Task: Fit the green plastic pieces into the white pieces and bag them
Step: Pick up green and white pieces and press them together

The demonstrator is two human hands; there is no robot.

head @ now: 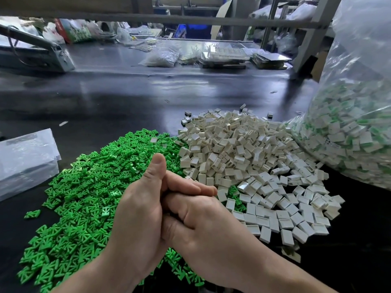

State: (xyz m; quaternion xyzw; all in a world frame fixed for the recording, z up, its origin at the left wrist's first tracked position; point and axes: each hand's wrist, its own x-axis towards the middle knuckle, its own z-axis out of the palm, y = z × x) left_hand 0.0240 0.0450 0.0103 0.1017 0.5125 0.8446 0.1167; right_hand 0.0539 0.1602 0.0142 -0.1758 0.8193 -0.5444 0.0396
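Over the green pieces [88, 187] and white pieces [232, 149], the left hand [137, 214] and right hand [211, 227] are clasped together, anything inside hidden, probably pressing one pair; next comes a drop into the bag [349, 134].

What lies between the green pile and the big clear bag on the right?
The heap of white pieces, reaching both the green pile and the bag; head view.

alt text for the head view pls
A person's left hand and right hand are clasped together over a heap of green pieces beside a heap of white pieces on a dark table. A clear bag of white-and-green pieces stands at right.
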